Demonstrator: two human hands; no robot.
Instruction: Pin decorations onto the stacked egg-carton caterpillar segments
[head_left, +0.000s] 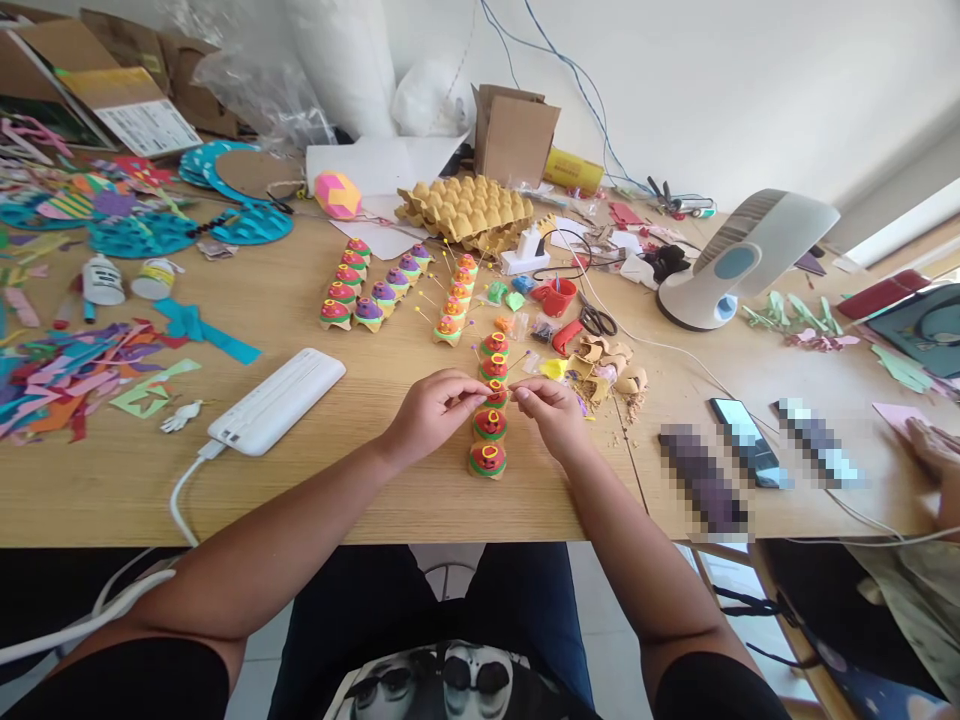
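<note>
In front of me a strip of egg-carton cups (489, 424), coloured red and green with yellow rings on top, lies lengthwise on the table. My left hand (436, 412) comes to its middle cups from the left, thumb and forefinger pinched. From the other side my right hand (553, 408) meets it, also pinched, with its fingertips at the same cup. Whatever thin thing is between the fingertips is too small to make out. Pins with coloured heads stick out near the far end. Beyond stand an orange strip (455, 300) with yellow-headed pins, a purple strip (390, 288) and another red strip (346, 283).
A white power bank (277, 402) lies left, near paper scraps (75, 375). Torn carton pieces (615, 368), scissors (598, 318) and clay lumps are to the right. Further right are a fan (739, 260), phones (746, 440) and another person's hand (934, 450). Egg trays (469, 210) sit behind.
</note>
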